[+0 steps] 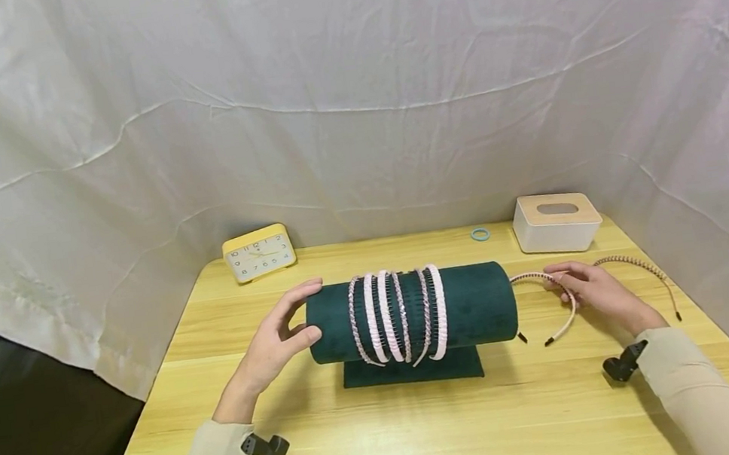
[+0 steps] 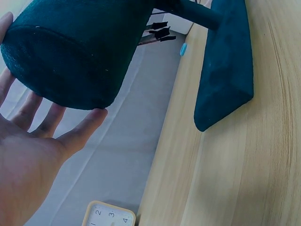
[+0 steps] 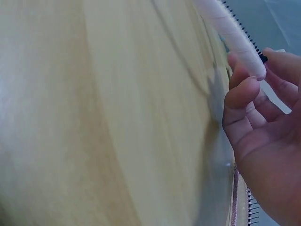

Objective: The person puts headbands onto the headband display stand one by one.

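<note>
A dark green velvety roll-shaped stand carries several headbands, some pale pink, others thin, twisted and purplish. My left hand is at the roll's left end, its thumb and spread fingers touching the rim; the left wrist view shows the palm apart from the end face. To the right of the stand, my right hand pinches a pale pink headband between thumb and fingers. Dark comb teeth line that band's inner side in the right wrist view. Another beaded-looking headband lies beyond the right hand.
A yellow alarm clock stands at the back left. A light blue ring and a white tissue box with a wooden lid are at the back right. Pale cloth hangs behind the wooden table.
</note>
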Demonstrator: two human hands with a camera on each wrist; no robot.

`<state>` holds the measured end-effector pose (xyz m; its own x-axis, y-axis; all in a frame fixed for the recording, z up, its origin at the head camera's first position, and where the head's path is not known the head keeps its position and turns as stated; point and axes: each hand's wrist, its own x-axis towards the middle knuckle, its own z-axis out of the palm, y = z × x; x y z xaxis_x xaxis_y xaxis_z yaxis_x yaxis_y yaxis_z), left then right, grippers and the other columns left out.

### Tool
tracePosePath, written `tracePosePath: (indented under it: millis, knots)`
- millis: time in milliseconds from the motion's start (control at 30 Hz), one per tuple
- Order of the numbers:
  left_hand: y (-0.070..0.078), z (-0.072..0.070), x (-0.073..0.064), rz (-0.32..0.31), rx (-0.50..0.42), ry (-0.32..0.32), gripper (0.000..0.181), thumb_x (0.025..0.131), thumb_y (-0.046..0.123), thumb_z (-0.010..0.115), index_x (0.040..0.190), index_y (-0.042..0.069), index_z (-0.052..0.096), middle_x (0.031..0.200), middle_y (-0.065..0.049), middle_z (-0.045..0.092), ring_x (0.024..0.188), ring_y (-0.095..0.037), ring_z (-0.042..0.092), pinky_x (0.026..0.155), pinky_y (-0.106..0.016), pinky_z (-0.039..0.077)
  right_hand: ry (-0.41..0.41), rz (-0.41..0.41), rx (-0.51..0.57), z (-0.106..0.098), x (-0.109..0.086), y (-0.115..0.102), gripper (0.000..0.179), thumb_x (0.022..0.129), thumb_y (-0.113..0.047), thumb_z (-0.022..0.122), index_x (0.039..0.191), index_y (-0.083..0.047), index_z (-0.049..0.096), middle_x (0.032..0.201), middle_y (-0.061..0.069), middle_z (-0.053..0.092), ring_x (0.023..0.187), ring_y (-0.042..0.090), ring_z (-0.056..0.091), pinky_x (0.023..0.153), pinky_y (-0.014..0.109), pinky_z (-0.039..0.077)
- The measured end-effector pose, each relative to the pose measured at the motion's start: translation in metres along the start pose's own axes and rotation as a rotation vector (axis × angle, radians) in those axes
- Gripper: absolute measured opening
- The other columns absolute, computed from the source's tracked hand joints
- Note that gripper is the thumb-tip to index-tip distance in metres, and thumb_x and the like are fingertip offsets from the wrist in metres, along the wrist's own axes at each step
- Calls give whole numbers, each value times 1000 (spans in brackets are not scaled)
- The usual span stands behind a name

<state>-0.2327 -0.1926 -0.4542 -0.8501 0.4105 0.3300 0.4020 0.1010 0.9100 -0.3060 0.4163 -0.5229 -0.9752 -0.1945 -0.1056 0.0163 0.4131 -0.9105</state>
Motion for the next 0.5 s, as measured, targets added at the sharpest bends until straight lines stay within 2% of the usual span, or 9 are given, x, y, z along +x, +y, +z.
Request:
tracePosePath:
  millis: [133, 333, 500]
  knots:
    - [0, 0, 0, -2, 4, -1, 64, 103, 8, 69, 163, 16, 49, 176, -7, 37, 156, -13, 39, 117, -38, 51, -51, -2, 106, -2, 0, 3, 54, 118, -29, 51, 159, 7, 43, 121, -4, 81, 84, 7, 63, 69, 22, 57]
    - [0, 0, 0, -1, 12, -1, 64, 103, 8, 69, 163, 17, 49, 176, -6, 38, 157, -14, 39, 117, -41, 50, -114, -24, 254, -5, 0, 8, 46, 118, -25, 51, 157, -2, 49, 126, 1, 80, 87, 7, 64, 72, 21, 57]
    - [0, 0, 0, 13, 0, -2, 64, 103, 7, 69, 163, 15, 49, 175, -8, 38, 157, -12, 39, 117, -38, 52, -157, -69, 358, -6, -2, 9, 40, 118, -19, 49, 155, -6, 53, 129, -1, 79, 88, 8, 63, 72, 20, 55]
